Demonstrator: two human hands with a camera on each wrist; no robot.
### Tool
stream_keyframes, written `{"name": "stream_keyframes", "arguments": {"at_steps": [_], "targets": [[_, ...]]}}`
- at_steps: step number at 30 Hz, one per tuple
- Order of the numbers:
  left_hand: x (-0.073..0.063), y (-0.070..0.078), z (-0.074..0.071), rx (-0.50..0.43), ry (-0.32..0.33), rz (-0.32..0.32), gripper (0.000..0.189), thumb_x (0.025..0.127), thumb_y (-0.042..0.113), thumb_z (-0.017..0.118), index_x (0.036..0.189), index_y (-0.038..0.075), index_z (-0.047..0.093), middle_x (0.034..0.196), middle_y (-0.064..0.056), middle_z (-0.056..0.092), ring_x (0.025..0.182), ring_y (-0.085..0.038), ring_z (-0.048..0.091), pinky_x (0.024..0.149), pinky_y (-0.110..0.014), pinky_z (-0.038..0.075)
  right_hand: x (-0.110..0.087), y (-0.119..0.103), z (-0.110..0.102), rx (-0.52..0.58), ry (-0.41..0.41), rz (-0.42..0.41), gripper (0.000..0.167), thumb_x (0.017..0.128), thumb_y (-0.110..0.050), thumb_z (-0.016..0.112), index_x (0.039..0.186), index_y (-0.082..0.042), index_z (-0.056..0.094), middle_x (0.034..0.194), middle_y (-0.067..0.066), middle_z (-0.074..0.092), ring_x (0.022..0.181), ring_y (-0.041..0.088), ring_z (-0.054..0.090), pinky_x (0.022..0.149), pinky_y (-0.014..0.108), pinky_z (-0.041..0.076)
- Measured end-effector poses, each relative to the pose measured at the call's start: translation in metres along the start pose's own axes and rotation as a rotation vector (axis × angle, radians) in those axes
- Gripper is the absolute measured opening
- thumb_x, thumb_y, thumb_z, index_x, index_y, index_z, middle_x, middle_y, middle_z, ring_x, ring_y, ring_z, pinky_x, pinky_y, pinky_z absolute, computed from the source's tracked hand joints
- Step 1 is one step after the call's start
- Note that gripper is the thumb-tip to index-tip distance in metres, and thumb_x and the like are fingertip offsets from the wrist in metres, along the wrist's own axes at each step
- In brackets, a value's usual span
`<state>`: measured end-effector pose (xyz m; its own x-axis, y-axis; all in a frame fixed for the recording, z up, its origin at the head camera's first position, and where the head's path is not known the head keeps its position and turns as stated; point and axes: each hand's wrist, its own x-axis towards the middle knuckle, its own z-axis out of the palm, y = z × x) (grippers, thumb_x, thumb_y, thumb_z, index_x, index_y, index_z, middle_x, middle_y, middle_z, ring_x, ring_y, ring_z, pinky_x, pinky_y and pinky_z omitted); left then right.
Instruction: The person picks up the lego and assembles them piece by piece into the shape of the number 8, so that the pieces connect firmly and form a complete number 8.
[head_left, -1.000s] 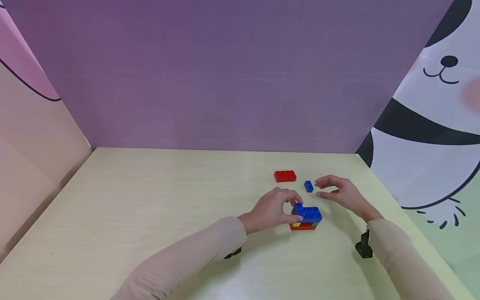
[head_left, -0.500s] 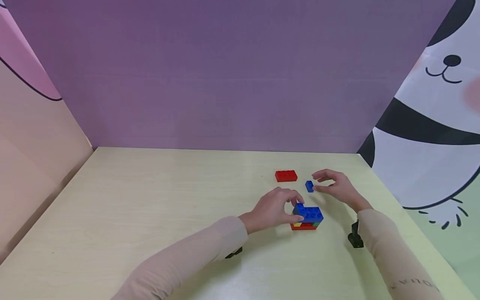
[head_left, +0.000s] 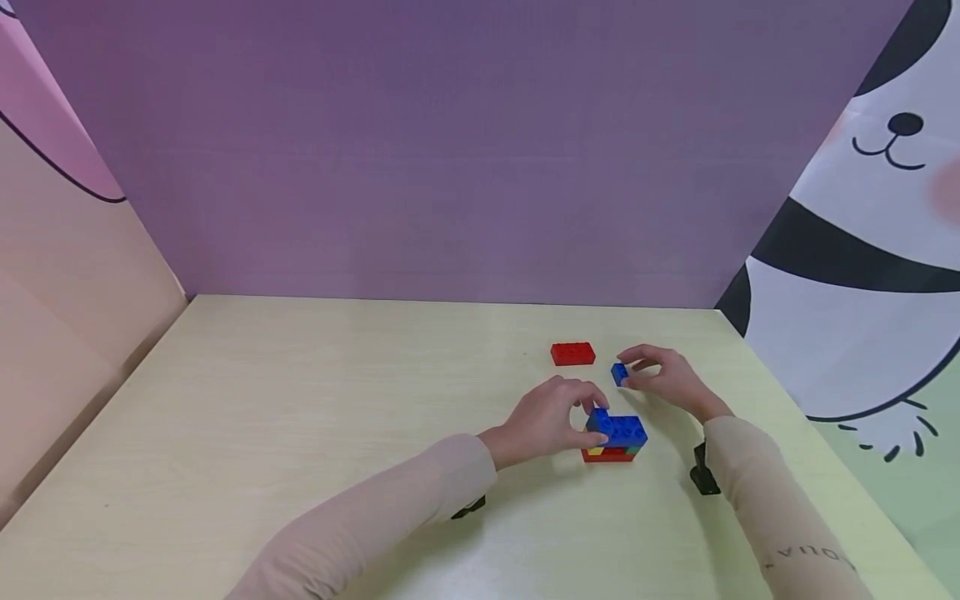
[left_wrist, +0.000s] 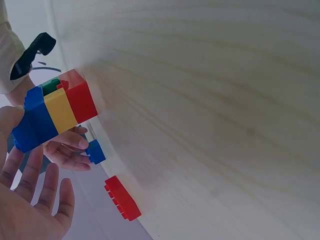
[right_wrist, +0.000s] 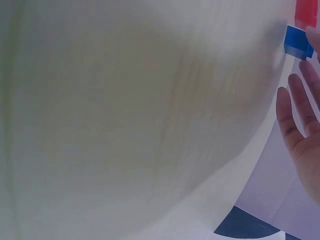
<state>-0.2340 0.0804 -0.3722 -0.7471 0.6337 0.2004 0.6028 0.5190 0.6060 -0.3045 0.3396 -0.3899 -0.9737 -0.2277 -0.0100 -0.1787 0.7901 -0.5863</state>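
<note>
Head view: hands (head_left: 543,423) (head_left: 666,383) touch stack (head_left: 624,432) and blue brick (head_left: 618,374).

A purple panel (head_left: 450,150) and panda picture (head_left: 840,342) border the table (head_left: 300,392).

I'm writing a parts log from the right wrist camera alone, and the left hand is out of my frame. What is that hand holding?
Observer: The left hand is gripping a stack of toy bricks.

Operator: Which colours are in the stack?

Observer: The left wrist view shows blue, yellow, green and red.

Operator: My frame cuts off the red brick. Where is the stack from it?

Observer: In the head view, the stack is lower in the picture than the red brick and a little to its right.
</note>
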Motion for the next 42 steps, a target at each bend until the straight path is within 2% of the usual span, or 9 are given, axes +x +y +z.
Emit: {"name": "stream_keyframes", "arguments": {"at_steps": [5,19,26,36,42], "targets": [[-0.001,0.000,-0.001,-0.004,-0.004,0.000,0.038,0.075,0.038,0.073,0.109,0.028,0.059,0.094,0.013,0.059,0.098,-0.009,0.053,0.070,-0.015,0.041,-0.001,-0.002,0.002,-0.009,-0.016,0.004,0.042,0.084,-0.019,0.065,0.123,-0.008,0.053,0.124,0.016,0.054,0.110,0.036,0.051,0.088,0.055,0.043],[0.000,-0.002,-0.001,0.004,0.004,0.013,0.038,0.075,0.038,0.072,0.109,0.027,0.059,0.094,0.012,0.060,0.096,-0.008,0.054,0.068,-0.014,0.040,0.000,-0.004,0.004,-0.045,0.002,-0.013,0.037,0.082,-0.011,0.065,0.118,-0.006,0.056,0.119,0.018,0.056,0.105,0.035,0.054,0.087,0.052,0.045],[0.000,-0.001,0.001,0.000,0.012,0.014,0.038,0.075,0.038,0.073,0.109,0.027,0.059,0.093,0.012,0.059,0.097,-0.008,0.053,0.071,-0.015,0.041,0.000,-0.006,0.003,-0.046,0.003,-0.041,0.036,0.083,-0.012,0.065,0.117,-0.005,0.056,0.118,0.019,0.056,0.105,0.037,0.055,0.087,0.053,0.045],[0.000,-0.001,0.000,0.001,0.019,0.010,0.037,0.075,0.038,0.073,0.107,0.028,0.059,0.093,0.014,0.059,0.093,-0.003,0.051,0.071,-0.015,0.041,-0.006,-0.007,-0.005,-0.079,-0.003,-0.074,0.034,0.083,-0.017,0.066,0.114,-0.005,0.057,0.113,0.017,0.060,0.103,0.036,0.056,0.085,0.051,0.047],[0.000,-0.002,0.001,-0.005,0.016,0.015,0.037,0.075,0.039,0.073,0.108,0.027,0.059,0.093,0.013,0.059,0.095,-0.007,0.053,0.071,-0.015,0.041,-0.016,-0.010,-0.008,-0.060,-0.035,-0.104,0.035,0.082,-0.020,0.068,0.112,-0.006,0.058,0.111,0.016,0.061,0.101,0.034,0.057,0.079,0.044,0.051]]}}
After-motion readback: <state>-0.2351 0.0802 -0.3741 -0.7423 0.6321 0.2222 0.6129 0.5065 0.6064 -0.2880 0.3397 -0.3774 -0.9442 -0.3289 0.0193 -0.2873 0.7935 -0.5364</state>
